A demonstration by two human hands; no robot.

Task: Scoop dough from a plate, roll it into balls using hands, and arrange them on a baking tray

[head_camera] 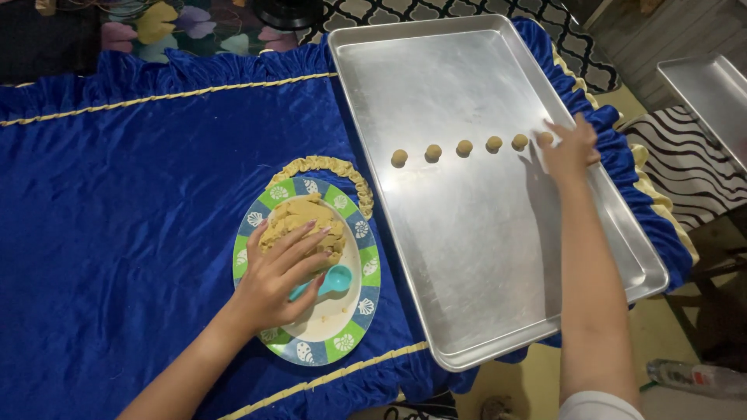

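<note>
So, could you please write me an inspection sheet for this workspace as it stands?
Surface: blue velvet cloth with yellow trim covers the table.
Job's things: mound of dough and a teal scoop on a patterned plate; six dough balls in a row on a metal baking tray.
Clutter: nothing seen on the cloth.
Grips: left hand rests on the dough, fingers spread; right hand is at the sixth ball, at the row's right end.
Cables: nothing seen.
Surroundings: second metal tray at right, plastic bottle on the floor, black-and-white patterned rug.
</note>
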